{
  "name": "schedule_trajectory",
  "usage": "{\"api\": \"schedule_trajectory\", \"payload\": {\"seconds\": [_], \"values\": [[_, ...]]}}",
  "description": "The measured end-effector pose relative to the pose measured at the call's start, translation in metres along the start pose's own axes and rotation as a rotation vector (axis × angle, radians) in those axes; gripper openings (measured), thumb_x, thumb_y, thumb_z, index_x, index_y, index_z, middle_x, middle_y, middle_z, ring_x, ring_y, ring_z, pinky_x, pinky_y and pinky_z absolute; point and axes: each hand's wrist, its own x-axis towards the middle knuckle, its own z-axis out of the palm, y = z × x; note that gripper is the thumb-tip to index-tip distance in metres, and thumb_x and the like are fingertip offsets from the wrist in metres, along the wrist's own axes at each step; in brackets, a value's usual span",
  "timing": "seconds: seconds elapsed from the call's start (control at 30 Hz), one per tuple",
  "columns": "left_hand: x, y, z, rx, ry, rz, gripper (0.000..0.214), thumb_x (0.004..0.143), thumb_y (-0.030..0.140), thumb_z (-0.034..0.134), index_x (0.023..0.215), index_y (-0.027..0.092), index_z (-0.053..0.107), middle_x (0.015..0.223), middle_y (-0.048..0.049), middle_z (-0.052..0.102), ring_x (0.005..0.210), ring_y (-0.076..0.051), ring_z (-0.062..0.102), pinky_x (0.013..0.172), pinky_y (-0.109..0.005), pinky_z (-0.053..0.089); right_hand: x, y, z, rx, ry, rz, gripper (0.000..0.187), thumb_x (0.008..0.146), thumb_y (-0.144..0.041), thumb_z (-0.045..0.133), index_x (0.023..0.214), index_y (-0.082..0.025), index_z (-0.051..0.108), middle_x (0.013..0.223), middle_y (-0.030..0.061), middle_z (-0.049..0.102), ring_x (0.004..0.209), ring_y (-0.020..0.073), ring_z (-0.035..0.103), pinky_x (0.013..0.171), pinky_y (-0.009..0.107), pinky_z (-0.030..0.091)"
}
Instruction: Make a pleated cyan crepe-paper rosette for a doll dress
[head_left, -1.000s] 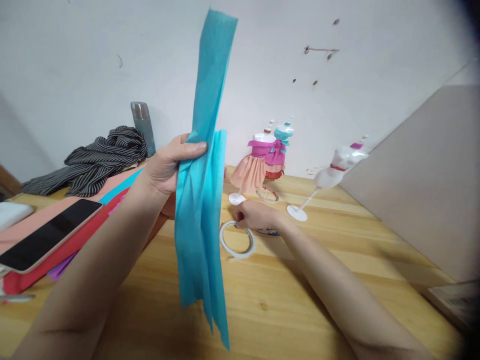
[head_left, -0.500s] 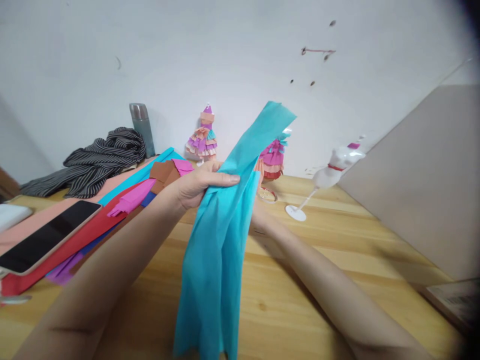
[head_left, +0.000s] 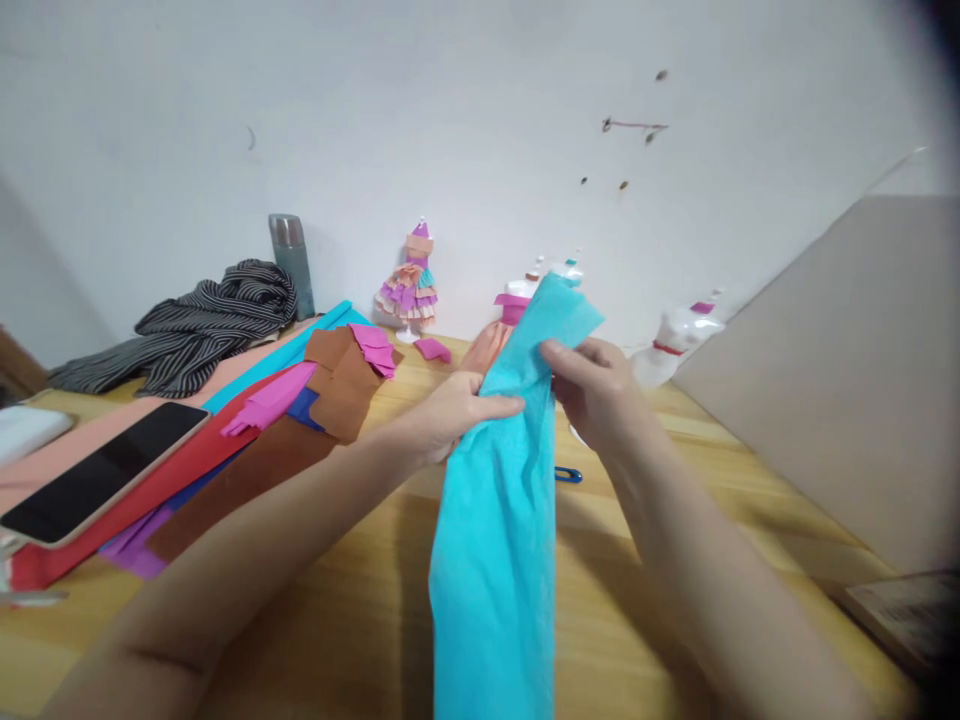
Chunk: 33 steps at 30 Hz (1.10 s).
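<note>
A long turquoise strip of crepe paper [head_left: 495, 560] hangs between my arms down to the bottom of the view. My left hand [head_left: 450, 412] grips its left edge, thumb on the front. At its upper right edge my right hand [head_left: 596, 385] pinches it between thumb and fingers. The strip's top end flares open above both hands. Behind it stand small white dress forms, partly hidden, one with a pink band [head_left: 513, 305] and peach paper below. A blue-handled tool [head_left: 568, 475] shows on the table just right of the strip.
Crepe paper in several colours, with brown paper [head_left: 346, 385] on top, covers the left side beside a phone [head_left: 109, 470]. A striped cloth [head_left: 217, 325] and a flask [head_left: 291, 262] stand behind. A paper-dressed form [head_left: 409, 285] and a white form [head_left: 671, 340] are near the wall.
My right hand has come up from behind the strip to its front right edge. The strip has shifted right and its top has dropped. The pink-banded form behind has come into view.
</note>
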Motion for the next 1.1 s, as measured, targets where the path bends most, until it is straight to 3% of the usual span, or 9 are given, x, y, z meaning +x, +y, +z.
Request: {"api": "schedule_trajectory", "payload": {"seconds": [0.07, 0.13, 0.3, 0.4, 0.57, 0.73, 0.87, 1.0, 1.1], "values": [[0.0, -0.003, 0.001, 0.059, -0.041, -0.027, 0.04, 0.057, 0.038, 0.085, 0.079, 0.01, 0.068, 0.075, -0.0071, 0.069, 0.062, -0.015, 0.063, 0.061, -0.028, 0.051, -0.002, 0.003, 0.002, 0.081, 0.027, 0.012, 0.037, 0.06, -0.052, 0.077, 0.064, -0.019, 0.061, 0.059, 0.0006, 0.06, 0.052, 0.014, 0.052, 0.053, 0.028, 0.043], [0.0, -0.005, 0.0, 0.143, -0.042, -0.018, 0.04, 0.059, 0.039, 0.084, 0.08, 0.011, 0.065, 0.075, -0.0064, 0.067, 0.063, -0.015, 0.062, 0.061, -0.028, 0.05, -0.004, 0.009, 0.003, 0.124, 0.027, 0.05, 0.035, 0.056, -0.049, 0.079, 0.064, -0.019, 0.063, 0.059, 0.0004, 0.061, 0.051, 0.0137, 0.052, 0.052, 0.028, 0.043], [-0.002, -0.019, -0.003, 0.533, 0.231, 0.133, 0.043, 0.054, 0.035, 0.085, 0.083, 0.018, 0.058, 0.071, -0.0001, 0.063, 0.065, -0.016, 0.059, 0.057, -0.025, 0.043, -0.022, 0.032, -0.002, 0.033, 0.0, 0.131, 0.037, 0.061, -0.053, 0.076, 0.061, -0.019, 0.061, 0.054, 0.0001, 0.058, 0.046, 0.0119, 0.048, 0.045, 0.026, 0.039], [-0.003, -0.03, -0.002, 0.711, 0.307, 0.157, 0.033, 0.057, 0.028, 0.08, 0.082, 0.019, 0.06, 0.07, 0.0014, 0.061, 0.063, -0.014, 0.055, 0.053, -0.023, 0.038, -0.035, 0.046, -0.003, 0.011, -0.086, 0.135, 0.044, 0.068, -0.06, 0.069, 0.06, -0.019, 0.058, 0.052, -0.0015, 0.053, 0.046, 0.0116, 0.046, 0.046, 0.026, 0.039], [0.005, -0.039, -0.002, 0.378, 0.272, 0.018, 0.028, 0.057, 0.008, 0.059, 0.084, 0.015, 0.062, 0.072, -0.001, 0.064, 0.063, -0.014, 0.057, 0.055, -0.023, 0.042, -0.048, 0.056, 0.0, 0.117, -0.244, 0.184, 0.043, 0.072, -0.061, 0.066, 0.075, -0.018, 0.063, 0.072, 0.002, 0.063, 0.068, 0.0179, 0.06, 0.066, 0.031, 0.05], [0.01, -0.051, -0.013, 0.141, 0.406, -0.068, 0.022, 0.051, 0.006, 0.052, 0.069, 0.015, 0.059, 0.056, 0.0016, 0.058, 0.05, -0.012, 0.05, 0.048, -0.023, 0.04, -0.054, 0.063, -0.001, 0.098, -0.286, 0.209, 0.044, 0.069, -0.052, 0.072, 0.095, -0.018, 0.066, 0.09, 0.0059, 0.069, 0.084, 0.0232, 0.064, 0.077, 0.037, 0.052], [0.002, -0.061, -0.02, -0.024, 0.356, -0.032, 0.018, 0.057, 0.016, 0.063, 0.075, 0.013, 0.064, 0.065, -0.0033, 0.066, 0.059, -0.017, 0.06, 0.058, -0.028, 0.049, -0.06, 0.069, -0.001, 0.112, -0.248, 0.227, 0.04, 0.075, -0.057, 0.063, 0.088, -0.018, 0.065, 0.083, 0.0036, 0.066, 0.082, 0.0215, 0.062, 0.074, 0.033, 0.05], [-0.01, -0.067, -0.023, -0.055, 0.275, -0.061, 0.052, 0.057, 0.031, 0.081, 0.103, 0.01, 0.067, 0.095, -0.0134, 0.073, 0.081, -0.026, 0.068, 0.074, -0.038, 0.054, -0.064, 0.079, 0.004, 0.166, -0.288, 0.281, 0.038, 0.075, -0.053, 0.066, 0.089, -0.018, 0.064, 0.078, 0.0022, 0.065, 0.069, 0.017, 0.059, 0.063, 0.029, 0.047], [-0.015, -0.074, -0.027, -0.041, 0.304, -0.04, 0.06, 0.053, 0.03, 0.085, 0.106, 0.009, 0.067, 0.103, -0.0156, 0.072, 0.085, -0.027, 0.069, 0.076, -0.038, 0.054, -0.066, 0.087, 0.009, 0.239, -0.287, 0.305, 0.037, 0.067, -0.045, 0.075, 0.093, -0.019, 0.066, 0.074, 0.0011, 0.066, 0.063, 0.0151, 0.057, 0.057, 0.026, 0.044]]}}
